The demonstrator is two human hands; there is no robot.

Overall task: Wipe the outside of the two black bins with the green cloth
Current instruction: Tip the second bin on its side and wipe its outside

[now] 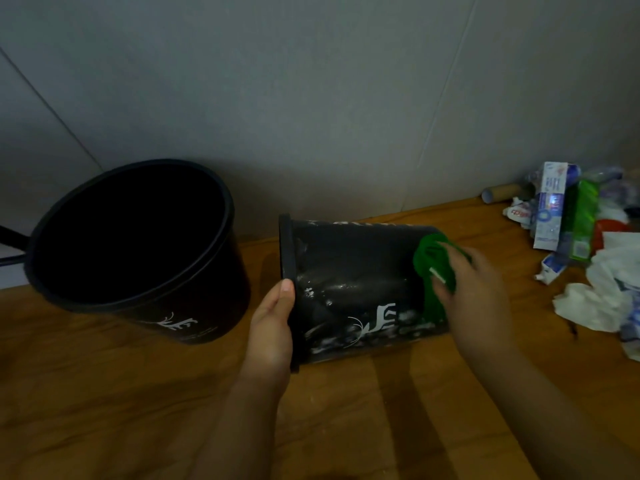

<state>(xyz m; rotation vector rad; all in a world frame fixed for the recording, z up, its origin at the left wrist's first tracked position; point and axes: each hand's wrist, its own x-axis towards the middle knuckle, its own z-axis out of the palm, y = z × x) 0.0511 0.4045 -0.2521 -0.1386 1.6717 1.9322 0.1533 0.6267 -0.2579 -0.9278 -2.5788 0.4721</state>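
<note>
Floor of warm brown wood-grain boards [104,393] carries both round black plastic bins, one upright [138,244] at left by the wall, untouched I'd guess, the other on its side [356,282] w/ my left hand [273,327] clamped on its thick rim. Best to keep that rim pinned so the smooth tapered wall can't roll, then drag long strokes base-to-rim thru the whitish smears. Right hand [474,292] presses the soft crumpled green cloth [433,268] near the base.

Views: one, head-worn wide-angle
Vantage: above the wooden floor [104,410], close over it
Facing: forward and down toward the grey wall [311,98]
Nearness: forearms fill the lower frame
Overlap: none
</note>
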